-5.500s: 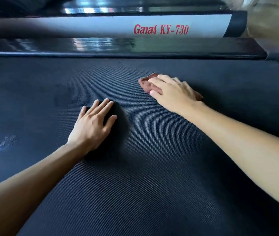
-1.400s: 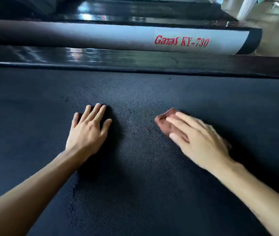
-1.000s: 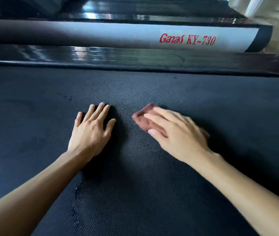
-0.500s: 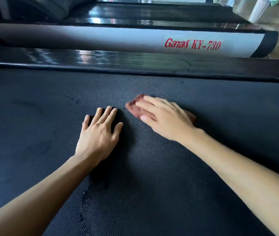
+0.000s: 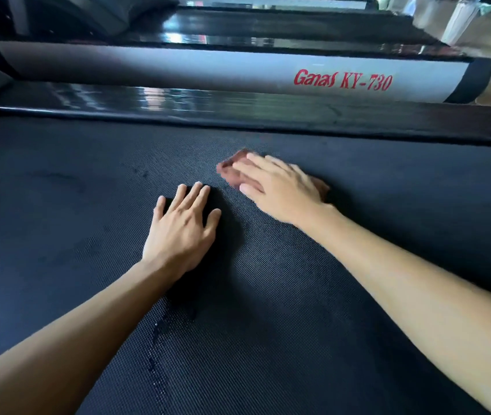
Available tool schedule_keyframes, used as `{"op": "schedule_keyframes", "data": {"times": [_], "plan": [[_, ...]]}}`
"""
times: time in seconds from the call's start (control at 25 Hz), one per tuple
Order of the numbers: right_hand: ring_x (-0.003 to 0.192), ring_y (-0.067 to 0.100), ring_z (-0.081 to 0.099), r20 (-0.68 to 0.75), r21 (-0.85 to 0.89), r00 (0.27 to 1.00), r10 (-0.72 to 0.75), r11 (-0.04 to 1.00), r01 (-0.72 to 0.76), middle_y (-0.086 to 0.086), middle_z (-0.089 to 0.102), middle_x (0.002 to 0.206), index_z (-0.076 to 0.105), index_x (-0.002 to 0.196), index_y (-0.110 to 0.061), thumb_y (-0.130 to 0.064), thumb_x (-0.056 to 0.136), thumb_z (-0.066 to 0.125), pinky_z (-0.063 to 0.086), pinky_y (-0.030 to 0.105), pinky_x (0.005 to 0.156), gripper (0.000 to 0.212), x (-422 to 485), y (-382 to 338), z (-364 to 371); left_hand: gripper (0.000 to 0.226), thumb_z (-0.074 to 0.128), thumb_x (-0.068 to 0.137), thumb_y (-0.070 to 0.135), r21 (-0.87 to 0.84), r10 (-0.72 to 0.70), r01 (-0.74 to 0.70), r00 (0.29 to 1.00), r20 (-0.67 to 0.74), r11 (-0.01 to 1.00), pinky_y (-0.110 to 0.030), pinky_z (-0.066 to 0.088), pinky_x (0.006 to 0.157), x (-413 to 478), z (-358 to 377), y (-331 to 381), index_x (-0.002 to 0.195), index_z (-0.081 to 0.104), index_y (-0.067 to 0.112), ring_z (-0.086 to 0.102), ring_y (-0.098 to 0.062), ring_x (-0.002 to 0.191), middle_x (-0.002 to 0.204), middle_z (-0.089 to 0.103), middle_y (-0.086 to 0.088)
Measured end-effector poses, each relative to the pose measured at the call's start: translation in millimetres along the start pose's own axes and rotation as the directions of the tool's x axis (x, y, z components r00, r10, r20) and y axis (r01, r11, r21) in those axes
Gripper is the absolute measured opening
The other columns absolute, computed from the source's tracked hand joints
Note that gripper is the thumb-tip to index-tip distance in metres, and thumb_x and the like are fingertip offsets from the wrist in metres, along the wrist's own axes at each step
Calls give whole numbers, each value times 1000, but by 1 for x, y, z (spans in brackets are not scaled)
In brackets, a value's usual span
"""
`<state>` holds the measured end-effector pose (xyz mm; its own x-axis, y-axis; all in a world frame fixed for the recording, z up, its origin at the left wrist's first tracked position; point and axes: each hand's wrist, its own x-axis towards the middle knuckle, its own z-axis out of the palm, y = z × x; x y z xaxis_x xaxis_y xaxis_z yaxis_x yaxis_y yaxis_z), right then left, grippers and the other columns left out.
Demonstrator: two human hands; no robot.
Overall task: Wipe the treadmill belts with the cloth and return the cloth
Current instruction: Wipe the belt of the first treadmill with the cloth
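Observation:
A black textured treadmill belt (image 5: 358,310) fills most of the view. My right hand (image 5: 277,185) lies flat on a small reddish-brown cloth (image 5: 232,169) and presses it onto the belt near the far side rail. Only the cloth's left end and a bit by my wrist show; the rest is under my palm. My left hand (image 5: 182,229) rests flat on the belt with fingers straight and slightly spread, just to the near left of the cloth, holding nothing.
A glossy black side rail (image 5: 238,110) borders the belt's far edge. Behind it runs a silver rail (image 5: 178,70) with red lettering "Ganas KY-730". Another treadmill deck (image 5: 268,25) lies further back. A faint streak (image 5: 157,348) marks the belt near my left forearm.
My right hand has slid the cloth across the belt, left then away toward the far rail. My left hand stays flat on the belt beside it.

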<state>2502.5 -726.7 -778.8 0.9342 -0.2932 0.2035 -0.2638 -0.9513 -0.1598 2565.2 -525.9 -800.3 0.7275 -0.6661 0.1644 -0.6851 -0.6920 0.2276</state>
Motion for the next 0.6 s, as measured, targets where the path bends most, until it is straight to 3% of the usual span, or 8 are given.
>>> {"op": "schedule_keyframes", "data": {"times": [0.12,0.24,0.32,0.44,0.6], "plan": [[142,10,28,-9,68,1000,-26,997,27,-21,25,156,35,144,-48,-55,95,44,27,40,115,50,-107,14,-25,56,30,101,42,-11,0,0,1000,-7,1000,-45,7,120,1,0,-1,152,26,19,9,-17,149,160,19,5],[139,17,35,-6,-37,971,239,970,-239,-16,27,157,38,145,-43,-53,96,44,30,40,110,50,-102,60,-38,53,32,101,38,-42,-12,12,1000,-12,999,-45,10,119,1,1,-2,150,30,17,13,-18,148,159,25,2],[139,22,33,4,-36,930,367,929,-367,-11,24,159,35,146,-40,-52,97,42,27,43,110,51,-62,51,-32,49,34,100,32,-80,-33,31,999,-27,996,-43,13,119,-4,-3,1,147,37,15,20,-18,146,155,33,0],[141,24,28,-3,10,971,240,971,-240,-8,23,159,34,147,-39,-51,97,40,24,43,112,51,-36,-20,-8,43,34,100,27,-71,-86,81,993,-81,994,-40,21,115,-23,-16,-11,140,46,15,32,-16,140,149,42,2],[143,16,27,-5,66,999,-35,997,35,-16,27,157,35,144,-45,-54,94,42,26,41,114,51,-146,-89,-12,48,35,101,39,14,-116,117,992,-53,993,-43,18,117,-84,-30,-61,146,39,22,24,-16,145,155,33,5]]}}
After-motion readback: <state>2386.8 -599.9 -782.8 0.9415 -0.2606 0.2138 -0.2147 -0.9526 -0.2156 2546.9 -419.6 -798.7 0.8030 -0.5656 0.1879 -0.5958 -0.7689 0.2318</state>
